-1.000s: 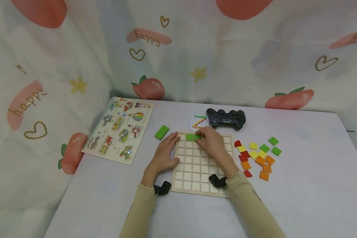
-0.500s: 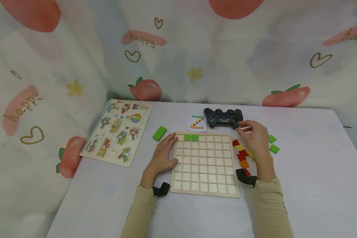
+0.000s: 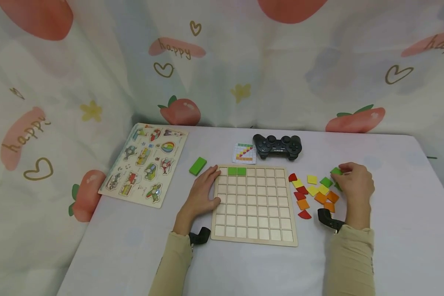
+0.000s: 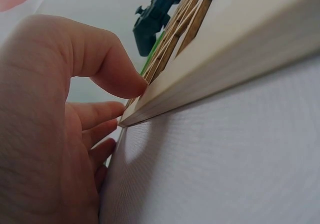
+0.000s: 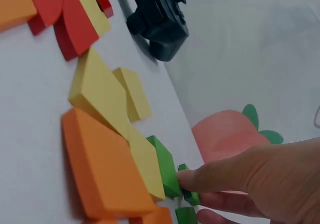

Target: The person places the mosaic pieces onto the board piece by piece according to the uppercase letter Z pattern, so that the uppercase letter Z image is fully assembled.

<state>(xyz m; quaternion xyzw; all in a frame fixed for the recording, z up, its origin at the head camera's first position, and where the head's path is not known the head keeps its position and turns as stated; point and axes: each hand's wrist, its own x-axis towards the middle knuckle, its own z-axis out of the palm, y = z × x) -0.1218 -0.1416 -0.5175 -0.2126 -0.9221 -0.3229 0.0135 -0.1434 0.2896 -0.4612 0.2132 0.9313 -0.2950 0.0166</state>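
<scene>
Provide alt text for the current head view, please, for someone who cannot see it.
A person's right hand appears to pinch a green tile among loose coloured pieces, while the left hand touches a wooden grid board. Two green tiles sit in its far row; a game controller lies beyond.

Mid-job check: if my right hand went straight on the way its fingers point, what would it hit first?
The far green tile, right at the fingertips of the right hand; thumb and finger already seem to pinch it, though the exact contact is partly hidden.
</scene>
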